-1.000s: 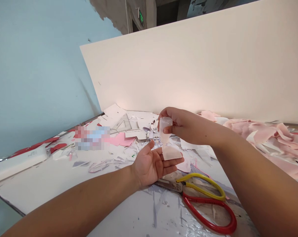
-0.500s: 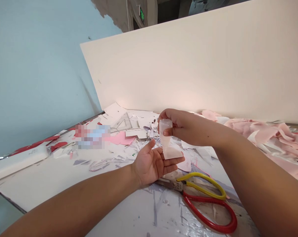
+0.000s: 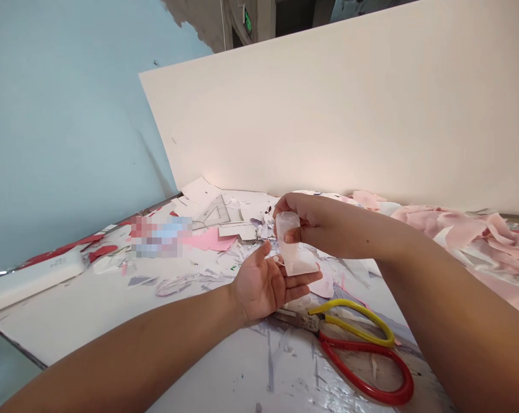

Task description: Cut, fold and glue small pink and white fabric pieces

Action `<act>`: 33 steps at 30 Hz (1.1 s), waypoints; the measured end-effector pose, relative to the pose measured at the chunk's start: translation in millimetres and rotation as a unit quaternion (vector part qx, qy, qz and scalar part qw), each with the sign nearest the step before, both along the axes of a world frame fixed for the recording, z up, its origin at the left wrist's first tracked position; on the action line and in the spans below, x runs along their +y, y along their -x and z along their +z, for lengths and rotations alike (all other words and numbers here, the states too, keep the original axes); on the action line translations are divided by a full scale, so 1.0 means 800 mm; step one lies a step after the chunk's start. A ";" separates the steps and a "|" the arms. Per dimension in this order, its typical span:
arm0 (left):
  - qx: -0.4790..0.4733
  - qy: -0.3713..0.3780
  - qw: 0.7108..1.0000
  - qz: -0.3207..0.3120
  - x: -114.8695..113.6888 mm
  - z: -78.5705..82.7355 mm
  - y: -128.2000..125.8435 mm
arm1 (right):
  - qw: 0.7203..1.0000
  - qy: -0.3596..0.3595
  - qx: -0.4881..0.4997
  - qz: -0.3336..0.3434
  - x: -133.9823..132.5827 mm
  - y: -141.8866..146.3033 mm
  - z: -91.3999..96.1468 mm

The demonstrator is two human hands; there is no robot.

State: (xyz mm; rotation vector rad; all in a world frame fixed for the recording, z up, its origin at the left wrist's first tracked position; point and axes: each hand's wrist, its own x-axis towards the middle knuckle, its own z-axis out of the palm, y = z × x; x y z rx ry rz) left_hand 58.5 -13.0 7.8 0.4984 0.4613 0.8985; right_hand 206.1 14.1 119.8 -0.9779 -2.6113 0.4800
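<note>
My right hand [image 3: 300, 221] is closed around a small translucent plastic bottle [image 3: 289, 223], wide end up and tapering downward. Its lower end meets a small pale, flat piece [image 3: 301, 265] over the fingers of my left hand; whether the two are joined, I cannot tell. My left hand [image 3: 266, 287] lies palm up with its fingers stretched out under the piece. Below it on the table are large scissors [image 3: 311, 322] with one yellow and one red handle, the blade tips hidden behind my left hand.
Paper scraps [image 3: 186, 275] cover much of the white table [image 3: 216, 367]. A clear set square [image 3: 216, 213] and pink paper [image 3: 210, 240] lie farther back. Pale pink strips [image 3: 457, 229] are heaped at right, a white roll-like object [image 3: 35, 278] at left. A large cream board [image 3: 328, 115] stands behind.
My right hand and the bottle have dipped slightly toward my left fingers. My left hand and the scissors stay nearly in place.
</note>
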 end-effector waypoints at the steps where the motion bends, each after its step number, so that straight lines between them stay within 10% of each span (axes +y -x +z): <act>1: 0.001 0.001 1.000 0.001 0.000 0.000 0.000 | 1.000 0.001 -0.001 0.003 -0.001 0.001 0.001; 33: 0.012 -0.008 1.000 0.004 -0.001 -0.003 0.006 | 0.998 0.020 -0.034 -0.048 0.004 -0.014 0.009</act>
